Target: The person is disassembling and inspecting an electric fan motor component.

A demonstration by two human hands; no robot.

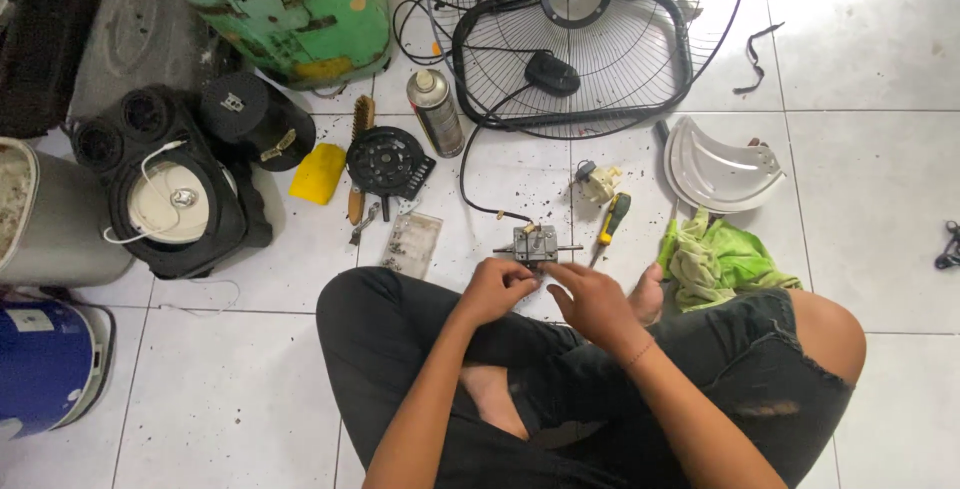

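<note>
A small grey metal fan motor (535, 244) with a shaft sticking out both sides lies on the white tiled floor in front of my crossed legs. A black cable runs from it toward the fan. My left hand (493, 290) has its fingers curled at the motor's near left edge, touching it. My right hand (592, 300) rests just to the right, its fingertips reaching to the motor's lower right corner. Whether either hand grips the motor cannot be told.
A wire fan guard with a black frame (590, 39) lies ahead. Beside it stand a spray can (436, 109) and a black round part (385, 161). A yellow-handled screwdriver (612, 217), green cloth (715, 259), white curved cover (722, 167), clear screw bag (411, 242), black speaker (175, 194).
</note>
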